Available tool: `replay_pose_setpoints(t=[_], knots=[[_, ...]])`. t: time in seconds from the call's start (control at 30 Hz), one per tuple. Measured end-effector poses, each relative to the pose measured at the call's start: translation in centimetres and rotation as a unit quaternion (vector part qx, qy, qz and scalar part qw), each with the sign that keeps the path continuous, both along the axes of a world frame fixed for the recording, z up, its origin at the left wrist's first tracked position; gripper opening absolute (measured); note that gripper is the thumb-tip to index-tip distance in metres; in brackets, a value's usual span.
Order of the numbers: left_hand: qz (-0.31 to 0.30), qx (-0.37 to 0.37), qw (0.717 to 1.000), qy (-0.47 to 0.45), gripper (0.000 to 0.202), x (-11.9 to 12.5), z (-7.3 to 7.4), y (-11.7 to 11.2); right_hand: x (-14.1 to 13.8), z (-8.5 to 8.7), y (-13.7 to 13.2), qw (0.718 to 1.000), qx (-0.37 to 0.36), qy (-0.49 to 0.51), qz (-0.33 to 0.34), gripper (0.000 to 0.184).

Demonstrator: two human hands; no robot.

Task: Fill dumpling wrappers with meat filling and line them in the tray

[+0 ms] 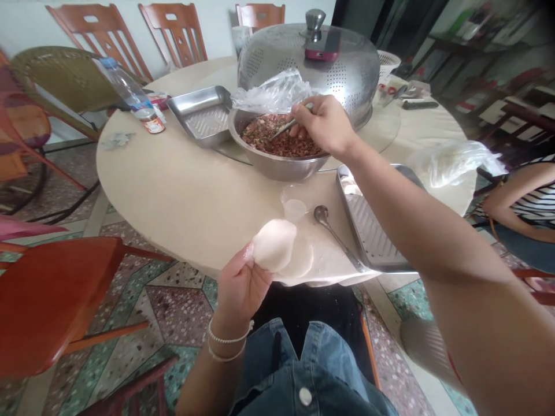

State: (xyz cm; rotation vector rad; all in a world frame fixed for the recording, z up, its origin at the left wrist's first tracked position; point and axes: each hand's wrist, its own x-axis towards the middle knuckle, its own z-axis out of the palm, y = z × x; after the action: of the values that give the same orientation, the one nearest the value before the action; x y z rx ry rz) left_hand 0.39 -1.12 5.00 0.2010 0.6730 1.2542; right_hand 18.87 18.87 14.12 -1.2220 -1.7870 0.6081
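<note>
Left hand (pixel 245 280) pinches thin round white dough sheet (pixel 273 245); right hand (pixel 325 124) grips grey metal utensil (pixel 282 131) dipped in reddish mince (pixel 266 128) — left of both hands, clear plastic bottle (pixel 124 84), label (pixel 141 106) unreadable.

A white wall (pixel 220 29) runs along the back. In front of it stand three orange wood chairs (pixel 99 29) with slats in their backs. A green woven seat (pixel 56 75) is at the left. Nearer, a shiny red seat (pixel 56 306) sits beside the round, cream tabletop (pixel 182 190). The floor (pixel 173 300) is speckled stone in green, pink and pale shapes with straight edges. Something tall and black (pixel 385 29) stands at the back. The far right corner is dim, with a blurry dark shelf or table (pixel 459 52).
</note>
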Motion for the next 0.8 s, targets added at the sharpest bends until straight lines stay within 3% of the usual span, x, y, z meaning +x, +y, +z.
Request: replay_pose_setpoints(t=[0.17, 0.3, 0.4, 0.53, 0.67, 0.8], knots=[[0.008, 0.02, 0.999, 0.031, 0.038, 0.0, 0.3, -0.1, -0.9, 0.0, -0.2, 0.999, 0.021, 0.046, 0.021, 0.027], [-0.012, 0.044, 0.999, 0.03, 0.04, 0.0, 0.5, -0.2, -1.1, 0.4, -0.4, 0.998, -0.013, 0.068, 0.002, 0.025], [-0.005, 0.021, 0.999, 0.026, 0.039, 0.1, 0.5, 0.0, -0.4, 0.8, -0.4, 0.991, -0.056, 0.121, -0.018, 0.023], [-0.001, -0.007, 0.999, 0.031, 0.036, 0.1, 0.4, 0.5, 1.7, 1.1, -1.5, 0.98, -0.045, 0.19, -0.04, 0.021], [-0.009, 0.015, 1.0, 0.018, 0.035, 0.0, 0.6, 1.2, 3.9, 0.9, -5.4, 0.964, -0.021, 0.261, -0.038, 0.025], [-0.011, 0.033, 0.999, -0.007, 0.034, 0.5, 1.2, 1.8, 4.7, -0.1, -11.6, 0.972, -0.049, 0.227, -0.042, 0.021]])
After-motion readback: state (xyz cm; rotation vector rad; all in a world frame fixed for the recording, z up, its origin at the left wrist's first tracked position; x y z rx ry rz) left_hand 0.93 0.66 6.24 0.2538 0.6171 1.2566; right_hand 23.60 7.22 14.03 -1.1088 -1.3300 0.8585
